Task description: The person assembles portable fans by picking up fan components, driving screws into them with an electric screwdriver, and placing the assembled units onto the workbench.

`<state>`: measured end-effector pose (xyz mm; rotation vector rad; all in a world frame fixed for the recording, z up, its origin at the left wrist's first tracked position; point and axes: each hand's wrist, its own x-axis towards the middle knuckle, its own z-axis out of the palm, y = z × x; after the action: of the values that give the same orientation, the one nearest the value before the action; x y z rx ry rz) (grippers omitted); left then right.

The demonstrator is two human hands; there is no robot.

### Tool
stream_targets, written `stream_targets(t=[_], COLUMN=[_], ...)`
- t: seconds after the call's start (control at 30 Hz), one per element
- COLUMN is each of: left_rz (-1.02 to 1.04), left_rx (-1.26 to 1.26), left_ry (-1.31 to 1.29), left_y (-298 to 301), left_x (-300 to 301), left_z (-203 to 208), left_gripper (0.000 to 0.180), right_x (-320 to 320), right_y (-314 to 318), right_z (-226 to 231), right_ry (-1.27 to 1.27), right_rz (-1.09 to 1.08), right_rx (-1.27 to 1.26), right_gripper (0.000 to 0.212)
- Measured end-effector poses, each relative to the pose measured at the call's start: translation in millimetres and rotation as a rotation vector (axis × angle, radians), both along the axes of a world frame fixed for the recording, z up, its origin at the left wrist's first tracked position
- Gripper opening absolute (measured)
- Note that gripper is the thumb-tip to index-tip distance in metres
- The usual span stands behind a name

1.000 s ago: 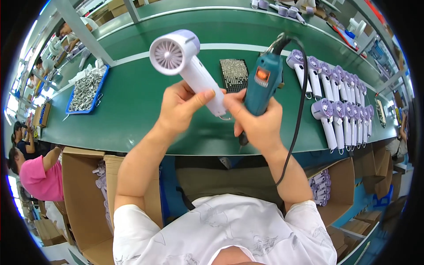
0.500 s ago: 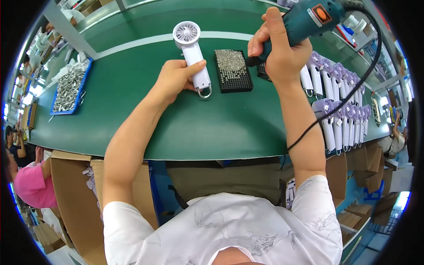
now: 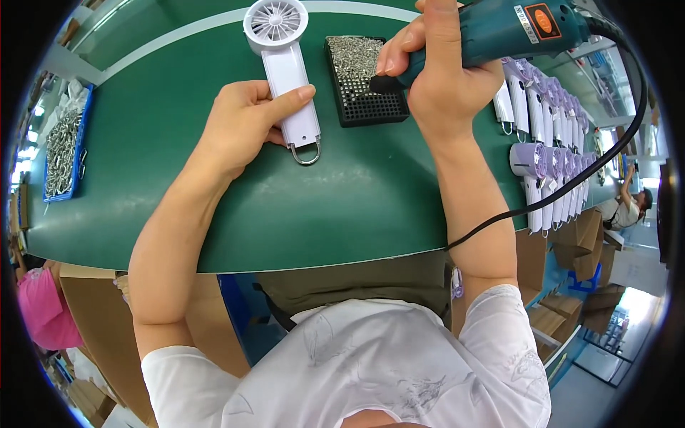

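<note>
My left hand (image 3: 246, 121) is closed round the white handle of a small handheld fan (image 3: 285, 71). The fan lies with its round grille away from me, and a metal loop hangs at its near end. In my right hand (image 3: 449, 78) is a teal electric screwdriver (image 3: 499, 34), gripped round its body with the dark tip pointing left. That tip is over the right side of a black screw tray (image 3: 374, 113), which holds rows of small silver screws (image 3: 357, 55). Whether the tip touches a screw cannot be made out.
Two rows of white and purple fans (image 3: 546, 160) stand on the right of the green table (image 3: 342, 214). A blue tray (image 3: 80, 153) of metal loops lies far left. The screwdriver's black cord (image 3: 578, 178) crosses my right forearm. Cardboard boxes (image 3: 93, 307) sit below the table edge.
The view has shifted, so the table things appear nearer and further left. The screwdriver's tip has moved left over the screw tray. Both hands keep their hold.
</note>
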<state>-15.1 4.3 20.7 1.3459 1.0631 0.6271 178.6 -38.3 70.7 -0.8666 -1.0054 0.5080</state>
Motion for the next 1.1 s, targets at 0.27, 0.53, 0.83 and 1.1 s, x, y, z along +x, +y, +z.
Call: stream_targets(t=[0.27,0.53,0.83,1.1], left_rz=[-0.006,-0.008,-0.021,-0.006], left_rx=[0.019,0.026,0.049,0.033], left_ry=[-0.004,-0.001,0.020,-0.020], left_y=[-1.9,-0.4,-0.7,-0.1], left_x=[1.8,0.1,-0.4,1.1], left_z=[2.0,-0.4,3.4,0.4], left_gripper=[0.043,0.045,0.048,0.049], right_x=[0.4,-1.3,-6.0,-2.9], right_y=[5.0,8.6,14.6,17.1], right_z=[-4.3,-6.4,-1.8,-6.3], right_ry=[0.017,0.009,-0.135,-0.068], right_rz=[0.027,0.025,0.102,0.089], right_rx=[0.000,-0.011,-0.117,-0.076], right_gripper=[0.025,0.029,0.027,0.023])
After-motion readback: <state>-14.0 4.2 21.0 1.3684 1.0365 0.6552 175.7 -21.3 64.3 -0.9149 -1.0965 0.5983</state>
